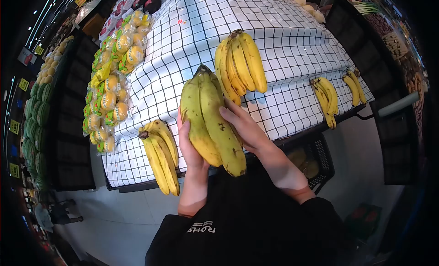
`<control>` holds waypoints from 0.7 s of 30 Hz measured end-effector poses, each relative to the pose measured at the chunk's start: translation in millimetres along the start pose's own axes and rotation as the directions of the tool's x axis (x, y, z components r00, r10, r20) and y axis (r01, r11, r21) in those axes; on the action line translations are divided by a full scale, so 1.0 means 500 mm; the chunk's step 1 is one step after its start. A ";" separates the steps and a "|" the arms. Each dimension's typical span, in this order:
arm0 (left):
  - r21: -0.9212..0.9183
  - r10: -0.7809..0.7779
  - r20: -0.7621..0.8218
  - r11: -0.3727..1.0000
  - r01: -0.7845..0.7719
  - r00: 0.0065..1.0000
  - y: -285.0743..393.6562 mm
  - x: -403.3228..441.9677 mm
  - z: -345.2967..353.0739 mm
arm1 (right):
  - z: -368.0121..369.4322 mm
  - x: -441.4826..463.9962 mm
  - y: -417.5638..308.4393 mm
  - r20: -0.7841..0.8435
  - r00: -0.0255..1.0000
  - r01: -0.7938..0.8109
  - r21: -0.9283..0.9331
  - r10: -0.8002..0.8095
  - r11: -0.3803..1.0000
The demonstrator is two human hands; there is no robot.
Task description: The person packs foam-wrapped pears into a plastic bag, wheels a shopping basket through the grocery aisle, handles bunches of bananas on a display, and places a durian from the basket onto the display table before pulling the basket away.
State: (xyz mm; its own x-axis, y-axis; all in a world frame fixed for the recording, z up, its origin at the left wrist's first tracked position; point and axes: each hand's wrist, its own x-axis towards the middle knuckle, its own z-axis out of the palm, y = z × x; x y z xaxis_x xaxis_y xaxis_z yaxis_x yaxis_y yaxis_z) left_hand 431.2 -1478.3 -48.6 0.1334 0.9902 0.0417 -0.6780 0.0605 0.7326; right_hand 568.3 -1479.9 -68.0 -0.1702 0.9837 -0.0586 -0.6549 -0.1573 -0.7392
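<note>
Between both palms I hold a bunch of large greenish-yellow bananas [208,115] with brown specks, stem end pointing away from me. My left hand [190,145] wraps its left side, thumb on the front. On the right side my right hand [244,126] grips it, thumb laid over the peel; the other fingers are hidden behind the fruit. Just beyond lies a yellow bunch of bananas [241,62] on the checked cloth [169,74]. Left of my left hand, a smaller banana bunch [160,154] rests at the table's front edge.
Two small banana bunches, one nearer [325,99] and one farther right [354,86], lie along the right front edge. Wrapped yellow-orange fruits [109,90] fill the left side. A black crate [320,161] stands under the table. Watermelons [36,110] line a shelf at far left.
</note>
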 end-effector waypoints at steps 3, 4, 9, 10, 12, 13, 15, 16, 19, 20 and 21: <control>-0.079 -0.141 -0.034 0.987 0.138 0.989 -0.014 -0.024 0.000 | -0.022 -0.033 -0.015 -0.019 0.998 0.058 -0.206 -0.064 0.977; -0.129 -0.216 -0.076 0.970 0.205 0.974 -0.018 -0.033 -0.002 | -0.032 -0.037 -0.015 -0.050 0.995 0.067 -0.364 -0.091 0.929; -0.154 -0.290 -0.080 0.949 0.276 0.954 -0.038 -0.063 0.018 | -0.052 -0.065 -0.026 -0.133 0.972 0.064 -0.640 -0.193 0.765; -0.157 -0.304 -0.053 0.943 0.293 0.951 -0.040 -0.066 0.022 | -0.057 -0.070 -0.027 -0.145 0.969 0.058 -0.651 -0.198 0.757; -0.171 -0.315 -0.057 0.938 0.302 0.947 -0.051 -0.068 0.023 | -0.065 -0.077 -0.030 -0.143 0.968 0.061 -0.665 -0.207 0.744; -0.183 -0.323 -0.060 0.934 0.308 0.944 -0.056 -0.069 0.023 | -0.068 -0.080 -0.030 -0.137 0.966 0.070 -0.678 -0.219 0.732; -0.157 -0.306 -0.089 0.944 0.290 0.948 -0.061 -0.073 0.025 | -0.069 -0.089 -0.028 -0.149 0.973 0.043 -0.623 -0.173 0.781; -0.130 -0.285 -0.112 0.954 0.270 0.952 -0.064 -0.076 0.026 | -0.071 -0.092 -0.026 -0.156 0.979 0.020 -0.568 -0.132 0.823; -0.097 -0.228 -0.105 0.971 0.218 0.968 -0.075 -0.083 0.015 | -0.080 -0.087 0.002 -0.098 0.988 0.079 -0.325 -0.117 0.942; -0.096 -0.229 -0.111 0.971 0.219 0.967 -0.076 -0.085 0.018 | -0.079 -0.086 0.005 -0.099 0.989 0.074 -0.321 -0.111 0.944; 0.008 -0.159 -0.121 0.987 0.162 0.980 -0.076 -0.087 0.027 | -0.078 -0.085 0.007 -0.073 0.992 0.085 -0.240 -0.106 0.967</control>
State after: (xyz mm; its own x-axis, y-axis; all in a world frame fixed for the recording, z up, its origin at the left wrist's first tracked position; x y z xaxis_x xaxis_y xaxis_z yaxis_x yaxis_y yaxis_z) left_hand 460.6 -1525.3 -69.1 0.1512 0.9758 -0.1583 -0.6421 0.2187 0.7348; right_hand 601.7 -1519.0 -94.3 -0.0460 0.9985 -0.0289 -0.4715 -0.0472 -0.8806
